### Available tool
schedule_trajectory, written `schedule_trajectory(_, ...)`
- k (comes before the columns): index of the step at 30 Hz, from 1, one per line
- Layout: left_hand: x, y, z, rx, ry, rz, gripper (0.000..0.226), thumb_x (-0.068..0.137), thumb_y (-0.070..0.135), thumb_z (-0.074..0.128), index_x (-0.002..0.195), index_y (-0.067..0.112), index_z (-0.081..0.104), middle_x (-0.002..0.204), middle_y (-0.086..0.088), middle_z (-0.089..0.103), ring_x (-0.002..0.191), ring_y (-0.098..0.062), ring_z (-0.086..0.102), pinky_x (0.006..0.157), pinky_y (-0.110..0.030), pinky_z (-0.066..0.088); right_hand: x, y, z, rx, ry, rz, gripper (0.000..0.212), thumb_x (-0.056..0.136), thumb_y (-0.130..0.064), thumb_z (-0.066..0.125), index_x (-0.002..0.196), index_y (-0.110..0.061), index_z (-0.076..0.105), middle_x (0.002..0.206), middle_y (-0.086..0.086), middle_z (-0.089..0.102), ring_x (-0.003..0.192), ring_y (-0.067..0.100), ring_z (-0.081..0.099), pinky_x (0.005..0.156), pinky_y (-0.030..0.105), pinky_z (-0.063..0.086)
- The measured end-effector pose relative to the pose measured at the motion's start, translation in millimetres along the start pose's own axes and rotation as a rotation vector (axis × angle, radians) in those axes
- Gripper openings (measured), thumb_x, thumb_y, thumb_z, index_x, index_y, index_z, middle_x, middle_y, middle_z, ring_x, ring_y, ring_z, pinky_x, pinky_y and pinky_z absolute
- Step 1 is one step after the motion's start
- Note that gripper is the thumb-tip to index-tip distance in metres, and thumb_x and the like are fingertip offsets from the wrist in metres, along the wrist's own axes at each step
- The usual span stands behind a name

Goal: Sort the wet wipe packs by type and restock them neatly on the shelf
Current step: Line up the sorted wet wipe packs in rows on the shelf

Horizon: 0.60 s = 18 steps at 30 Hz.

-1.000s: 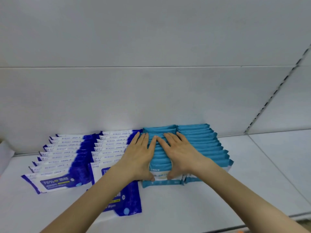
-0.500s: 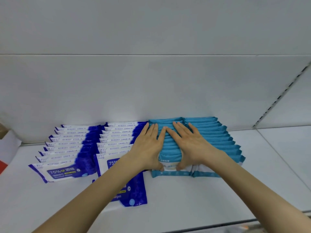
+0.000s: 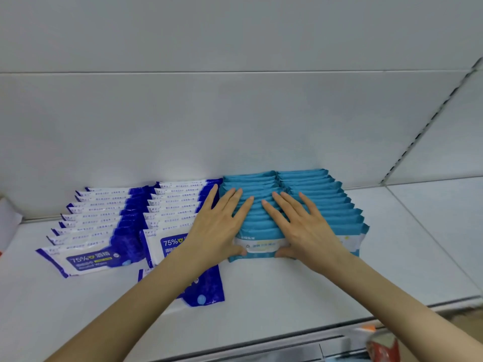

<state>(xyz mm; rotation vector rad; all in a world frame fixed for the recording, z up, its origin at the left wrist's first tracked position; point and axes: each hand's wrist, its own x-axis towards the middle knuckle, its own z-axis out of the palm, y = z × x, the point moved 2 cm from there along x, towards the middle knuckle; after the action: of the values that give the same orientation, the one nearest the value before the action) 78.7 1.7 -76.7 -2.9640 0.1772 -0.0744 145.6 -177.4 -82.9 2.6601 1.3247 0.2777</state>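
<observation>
Left hand [image 3: 217, 228], right hand [image 3: 305, 228] flat on glossy teal packs [image 3: 334, 205].

**Teal on the right, royal blue and white on the left**

Two rows of teal packs [image 3: 321, 205] fill the right side, solid teal along every top edge. The nearest one shows a white front with faint teal and yellow print. On the left, the blue-and-white packs [image 3: 104, 218] run in two rows, white with tiny blue lettering on one half and deep royal blue on the other. The nearest fronts carry a blue label with a white "75%" and a yellow stripe. A loose pack [image 3: 206, 291] lies nearer, mottled royal blue with a pale blue dot. The shelf [image 3: 287, 288] is plain white and the back panel [image 3: 235, 121] pale grey-white, with a line of dark slots [image 3: 423, 131] on the right. A red-and-orange blur [image 3: 384, 346] sits near right.
</observation>
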Motion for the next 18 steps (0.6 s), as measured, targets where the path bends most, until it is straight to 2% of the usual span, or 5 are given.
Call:
schedule_trajectory(3,-0.3,-2.0,4.1,0.023,0.092,0.037,0.112,0.050,0.067,0.079,0.140,0.010,0.045,0.141,-0.018,0.049,0.131,-0.030,0.046,0.111,-0.055,0.028,3.2,-3.1,2.6,-0.002,0.035,-0.007,0.110,0.056,-0.058,0.081,0.144,-0.013,0.033,0.142,0.019,0.047,0.130,0.032,0.048,0.108,0.050,0.024)
schedule_trajectory(8,-1.7,0.6,7.2,0.039,0.156,0.087,0.110,0.051,0.066,0.079,0.138,0.008,0.048,0.138,-0.019,0.051,0.128,-0.031,0.050,0.109,-0.055,0.033,2.5,-7.6,2.8,-0.045,0.071,0.023,0.109,0.053,-0.051,0.087,0.143,-0.009,0.042,0.141,0.020,0.048,0.130,0.032,0.048,0.110,0.053,0.030)
schedule_trajectory(10,-0.4,0.1,4.4,0.028,0.101,0.071,0.111,0.058,0.068,0.075,0.144,0.010,0.038,0.145,-0.019,0.043,0.135,-0.030,0.042,0.113,-0.053,0.024,5.2,-8.2,2.6,-0.052,0.070,0.042,0.112,0.049,-0.046,0.090,0.143,-0.008,0.041,0.141,0.021,0.049,0.129,0.032,0.049,0.108,0.053,0.032)
schedule_trajectory(14,2.0,0.1,5.7,0.020,0.032,0.045,0.104,0.082,0.064,0.054,0.152,0.017,-0.007,0.160,-0.012,-0.001,0.148,-0.024,0.000,0.118,-0.047,-0.010,7.7,-8.8,3.7,-0.055,0.049,0.065,0.120,0.046,-0.047,0.091,0.143,-0.008,0.033,0.141,0.021,0.048,0.129,0.033,0.049,0.106,0.055,0.033)
schedule_trajectory(18,-20.4,-16.9,-11.7,-0.185,0.107,-0.016,0.100,0.083,0.067,0.050,0.152,0.022,-0.008,0.161,-0.002,-0.005,0.147,-0.014,-0.006,0.118,-0.038,-0.011,3.4,-19.0,-6.5,-0.011,0.003,0.103,0.134,0.031,-0.056,0.091,0.143,-0.006,0.038,0.141,0.019,0.049,0.129,0.031,0.049,0.107,0.055,0.033)
